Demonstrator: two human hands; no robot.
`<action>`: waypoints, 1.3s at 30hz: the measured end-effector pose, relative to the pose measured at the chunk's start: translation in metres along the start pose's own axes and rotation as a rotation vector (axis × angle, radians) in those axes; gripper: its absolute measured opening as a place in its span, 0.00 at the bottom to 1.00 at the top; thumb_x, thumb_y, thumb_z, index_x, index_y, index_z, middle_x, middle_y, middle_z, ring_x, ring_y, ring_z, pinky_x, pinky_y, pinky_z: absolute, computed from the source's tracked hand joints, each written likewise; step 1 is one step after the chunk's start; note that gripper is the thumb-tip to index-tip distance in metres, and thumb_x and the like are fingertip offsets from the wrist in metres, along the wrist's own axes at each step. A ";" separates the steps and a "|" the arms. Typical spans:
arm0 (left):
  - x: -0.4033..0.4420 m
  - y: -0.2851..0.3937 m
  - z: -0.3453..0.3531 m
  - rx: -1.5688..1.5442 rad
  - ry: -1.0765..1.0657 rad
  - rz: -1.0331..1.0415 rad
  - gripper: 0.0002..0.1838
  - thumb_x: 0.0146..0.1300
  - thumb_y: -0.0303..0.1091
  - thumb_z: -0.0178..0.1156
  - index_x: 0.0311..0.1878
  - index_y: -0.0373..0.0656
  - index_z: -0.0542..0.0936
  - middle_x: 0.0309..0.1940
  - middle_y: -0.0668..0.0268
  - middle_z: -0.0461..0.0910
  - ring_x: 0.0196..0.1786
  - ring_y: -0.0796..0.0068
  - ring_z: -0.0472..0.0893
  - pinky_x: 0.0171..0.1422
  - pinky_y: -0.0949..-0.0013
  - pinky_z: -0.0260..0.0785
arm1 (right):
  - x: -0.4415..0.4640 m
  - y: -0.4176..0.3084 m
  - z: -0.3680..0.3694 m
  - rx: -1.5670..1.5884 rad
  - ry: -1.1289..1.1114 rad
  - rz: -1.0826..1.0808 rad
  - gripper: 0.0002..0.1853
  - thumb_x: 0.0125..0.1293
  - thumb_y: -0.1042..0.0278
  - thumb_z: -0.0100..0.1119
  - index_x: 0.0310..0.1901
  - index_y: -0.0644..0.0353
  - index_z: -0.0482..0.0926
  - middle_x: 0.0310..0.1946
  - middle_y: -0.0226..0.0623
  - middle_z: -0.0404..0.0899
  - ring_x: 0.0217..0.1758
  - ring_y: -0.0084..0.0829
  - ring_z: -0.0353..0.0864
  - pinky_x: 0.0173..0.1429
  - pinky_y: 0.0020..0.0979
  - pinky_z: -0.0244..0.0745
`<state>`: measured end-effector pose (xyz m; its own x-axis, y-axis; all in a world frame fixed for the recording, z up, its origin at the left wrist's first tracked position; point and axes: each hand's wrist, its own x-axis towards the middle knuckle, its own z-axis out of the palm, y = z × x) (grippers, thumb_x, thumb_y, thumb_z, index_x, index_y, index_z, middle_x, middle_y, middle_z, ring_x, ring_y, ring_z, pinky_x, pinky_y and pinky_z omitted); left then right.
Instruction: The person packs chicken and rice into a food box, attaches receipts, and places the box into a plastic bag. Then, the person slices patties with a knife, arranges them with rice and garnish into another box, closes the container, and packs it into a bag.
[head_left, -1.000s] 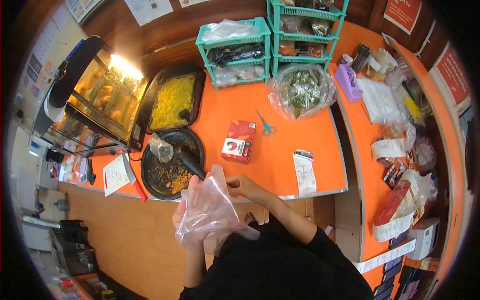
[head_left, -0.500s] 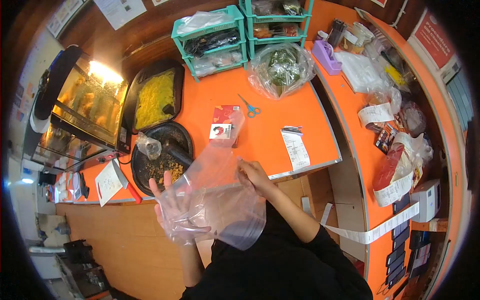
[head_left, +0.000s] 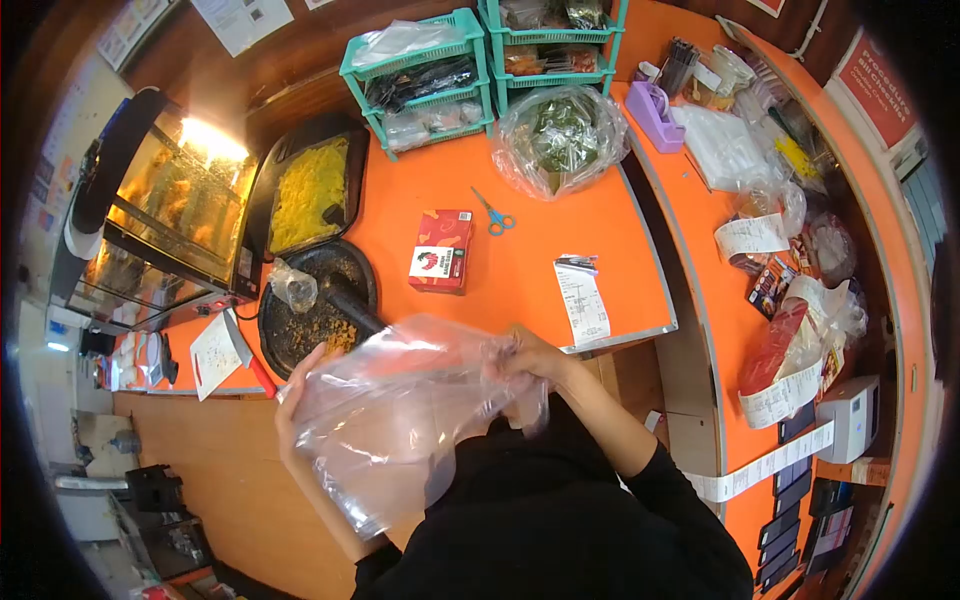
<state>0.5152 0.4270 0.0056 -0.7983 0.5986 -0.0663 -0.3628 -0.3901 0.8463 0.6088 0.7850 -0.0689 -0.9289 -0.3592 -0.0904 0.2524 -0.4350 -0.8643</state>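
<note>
A clear plastic bag (head_left: 385,420) is spread between my two hands, in front of the counter's near edge. My right hand (head_left: 525,358) is closed on its gathered right end. At the bag's left edge is my left hand (head_left: 298,392), its fingers pointing up and partly covered by the film; whether they grip it is hidden. Beyond the bag a red box (head_left: 440,250) sits on the orange counter (head_left: 530,265). Blue-handled scissors (head_left: 496,220) lie behind the box, to its right. Left of the box stands a black stone mortar (head_left: 268,325) with brown crumbs and a pestle (head_left: 345,300).
A lit food warmer (head_left: 180,210) and a tray of yellow food (head_left: 308,195) stand left. Near the mortar lie a knife (head_left: 262,378) and white board (head_left: 213,355). Green racks (head_left: 420,85) and bagged leaves (head_left: 562,140) are behind. A receipt (head_left: 583,305) lies right.
The bag has opened out wider and lies more sideways. My left hand, earlier spread inside or behind the film, is now at its left edge. The view has shifted, uncovering the red box.
</note>
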 end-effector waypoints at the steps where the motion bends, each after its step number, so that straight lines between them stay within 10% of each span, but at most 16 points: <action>1: 0.007 -0.007 -0.030 0.511 0.138 -0.014 0.27 0.72 0.45 0.42 0.71 0.42 0.61 0.67 0.52 0.64 0.67 0.55 0.68 0.68 0.50 0.62 | -0.003 -0.008 -0.004 -0.069 0.230 0.110 0.08 0.60 0.71 0.67 0.40 0.64 0.84 0.32 0.34 0.83 0.34 0.20 0.81 0.39 0.21 0.75; 3: 0.026 -0.019 -0.067 1.532 0.420 -0.031 0.24 0.70 0.42 0.54 0.62 0.38 0.72 0.58 0.57 0.75 0.60 0.67 0.74 0.62 0.65 0.67 | -0.009 -0.014 -0.010 -0.008 0.264 0.027 0.08 0.61 0.71 0.66 0.40 0.64 0.84 0.30 0.33 0.83 0.33 0.19 0.81 0.39 0.21 0.76; 4: 0.035 -0.018 -0.048 1.535 0.418 -0.026 0.24 0.70 0.42 0.54 0.62 0.38 0.72 0.58 0.57 0.75 0.60 0.67 0.74 0.62 0.65 0.67 | -0.011 -0.015 -0.013 0.063 0.299 -0.046 0.07 0.62 0.70 0.65 0.40 0.64 0.84 0.28 0.32 0.83 0.32 0.19 0.81 0.38 0.22 0.76; 6: 0.055 -0.024 0.025 1.239 0.374 0.138 0.16 0.67 0.38 0.58 0.52 0.37 0.76 0.45 0.65 0.77 0.51 0.74 0.77 0.53 0.69 0.70 | -0.017 -0.024 -0.011 0.013 0.308 -0.063 0.08 0.60 0.69 0.68 0.36 0.64 0.83 0.27 0.31 0.82 0.31 0.17 0.80 0.36 0.22 0.75; 10: 0.091 -0.095 0.118 0.795 -0.257 -0.229 0.12 0.68 0.35 0.58 0.49 0.40 0.77 0.37 0.70 0.78 0.37 0.81 0.75 0.43 0.75 0.69 | -0.025 -0.027 -0.001 -0.412 0.379 -0.005 0.12 0.55 0.63 0.73 0.32 0.64 0.83 0.23 0.30 0.81 0.25 0.17 0.78 0.31 0.25 0.75; 13: 0.106 -0.119 0.182 0.718 -0.160 -0.335 0.10 0.64 0.37 0.64 0.42 0.40 0.79 0.32 0.71 0.78 0.32 0.84 0.74 0.37 0.77 0.69 | -0.027 -0.013 0.005 -0.505 0.405 -0.401 0.17 0.49 0.57 0.77 0.26 0.62 0.83 0.19 0.28 0.80 0.20 0.16 0.76 0.26 0.27 0.74; 14: 0.112 -0.119 0.186 0.548 -0.157 -0.436 0.07 0.60 0.32 0.66 0.36 0.40 0.79 0.26 0.74 0.75 0.30 0.84 0.74 0.35 0.77 0.68 | -0.043 -0.042 0.000 -0.714 0.355 -0.053 0.17 0.49 0.56 0.76 0.23 0.62 0.82 0.16 0.28 0.78 0.18 0.16 0.75 0.24 0.25 0.72; 16: 0.125 -0.116 0.185 0.378 -0.148 -0.532 0.06 0.55 0.28 0.67 0.29 0.40 0.78 0.21 0.77 0.71 0.28 0.84 0.74 0.33 0.78 0.66 | -0.058 -0.049 -0.031 -0.674 0.319 -0.067 0.19 0.50 0.56 0.76 0.19 0.62 0.79 0.14 0.26 0.76 0.17 0.16 0.73 0.23 0.25 0.70; 21: 0.151 -0.076 0.179 1.365 0.062 -0.089 0.08 0.47 0.25 0.66 0.29 0.38 0.77 0.18 0.68 0.72 0.27 0.78 0.76 0.29 0.76 0.66 | -0.100 -0.126 -0.125 -0.977 0.919 -0.226 0.18 0.46 0.74 0.68 0.13 0.58 0.64 0.10 0.29 0.62 0.16 0.21 0.63 0.20 0.28 0.58; 23: 0.164 -0.087 0.216 1.407 0.148 0.566 0.13 0.47 0.23 0.63 0.40 0.38 0.77 0.27 0.57 0.76 0.35 0.68 0.80 0.34 0.72 0.69 | -0.092 -0.144 -0.132 -1.156 1.000 -0.330 0.16 0.46 0.76 0.67 0.15 0.58 0.66 0.11 0.32 0.63 0.18 0.22 0.67 0.22 0.28 0.63; 29: 0.155 -0.155 0.209 1.026 0.184 0.475 0.20 0.50 0.19 0.58 0.49 0.37 0.74 0.39 0.52 0.75 0.41 0.63 0.79 0.42 0.69 0.72 | -0.029 -0.080 -0.131 -0.725 0.836 -0.674 0.08 0.47 0.79 0.64 0.22 0.60 0.72 0.17 0.33 0.66 0.27 0.24 0.70 0.31 0.29 0.67; 33: 0.125 -0.104 0.165 1.521 0.371 0.423 0.19 0.52 0.17 0.55 0.49 0.36 0.72 0.50 0.53 0.69 0.38 0.65 0.75 0.41 0.67 0.73 | -0.074 -0.148 -0.153 -0.784 0.979 -0.571 0.19 0.49 0.75 0.65 0.18 0.61 0.60 0.15 0.28 0.53 0.23 0.19 0.55 0.24 0.29 0.49; 36: 0.133 -0.110 0.191 1.465 0.670 0.735 0.15 0.54 0.16 0.53 0.46 0.37 0.70 0.33 0.55 0.72 0.31 0.64 0.73 0.41 0.69 0.71 | -0.062 -0.158 -0.162 -0.903 1.085 -0.687 0.22 0.51 0.72 0.67 0.17 0.61 0.57 0.14 0.29 0.50 0.21 0.22 0.50 0.24 0.31 0.45; 39: 0.143 -0.125 0.160 1.201 0.456 0.638 0.15 0.56 0.19 0.55 0.47 0.37 0.70 0.25 0.59 0.69 0.28 0.63 0.73 0.40 0.70 0.71 | -0.039 -0.145 -0.150 -1.018 1.033 -0.632 0.22 0.53 0.70 0.68 0.17 0.62 0.60 0.11 0.35 0.55 0.17 0.28 0.53 0.23 0.34 0.50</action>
<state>0.5231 0.6731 -0.0252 -0.8321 0.1875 0.5220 0.5449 0.4522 0.7061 0.5680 0.9857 -0.0138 -0.6932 0.5364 0.4814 -0.1167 0.5755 -0.8094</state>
